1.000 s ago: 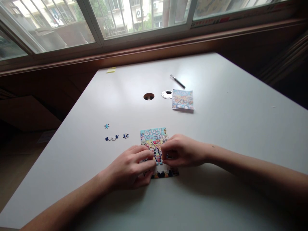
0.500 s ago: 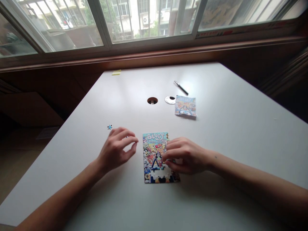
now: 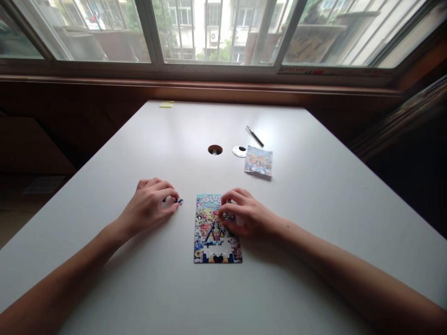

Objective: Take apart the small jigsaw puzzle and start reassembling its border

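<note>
On the table lies a colourful jigsaw puzzle [image 3: 206, 232], upright to my view, with a pale gap in its lower part. My left hand [image 3: 150, 204] is left of the puzzle, its thumb and index finger pinched on a small dark-and-white puzzle piece [image 3: 179, 201]. Another dark bit shows through the gap between those fingers, too small to make out. Over the upper right of the puzzle, my right hand [image 3: 246, 211] is curled, thumb and fingers apart with nothing visible between them. It covers part of the picture; whether the fingertips touch it, I cannot tell.
Beyond the puzzle lies a printed square packet [image 3: 259, 162], overlapping a round metal cover [image 3: 239, 151]. A pen [image 3: 254, 136] is behind it. A round hole [image 3: 215, 150] opens in the white table [image 3: 300, 288]. Yellow tape [image 3: 166, 104] marks the far edge, below the window.
My left hand has closed its fingertips on a puzzle piece. My right hand has shifted up the puzzle and its fingers have spread. The blue piece is hidden now. The view has shifted.
</note>
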A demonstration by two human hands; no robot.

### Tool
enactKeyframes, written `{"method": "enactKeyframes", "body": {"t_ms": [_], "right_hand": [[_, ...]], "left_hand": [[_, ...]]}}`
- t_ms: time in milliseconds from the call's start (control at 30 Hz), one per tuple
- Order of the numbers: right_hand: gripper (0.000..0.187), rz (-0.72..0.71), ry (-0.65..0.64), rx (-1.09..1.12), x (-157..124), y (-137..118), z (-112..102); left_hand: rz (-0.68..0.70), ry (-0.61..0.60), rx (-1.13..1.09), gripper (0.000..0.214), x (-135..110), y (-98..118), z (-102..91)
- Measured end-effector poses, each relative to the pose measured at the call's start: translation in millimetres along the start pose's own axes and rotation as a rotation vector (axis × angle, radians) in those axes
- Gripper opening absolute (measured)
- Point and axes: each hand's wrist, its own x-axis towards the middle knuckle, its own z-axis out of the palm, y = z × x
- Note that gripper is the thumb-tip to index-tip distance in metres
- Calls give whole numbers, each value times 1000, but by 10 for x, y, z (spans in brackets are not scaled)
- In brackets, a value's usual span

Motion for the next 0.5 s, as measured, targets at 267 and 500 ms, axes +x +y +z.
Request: {"method": "enactKeyframes", "body": {"t_ms": [267,500], "right_hand": [[16,9,55,2,21,-4,-7],[13,11,90,39,0,25,7]], "left_hand": [[138,58,-239,8,16,616,50],[189,61,-227,8,26,852,186]]}}
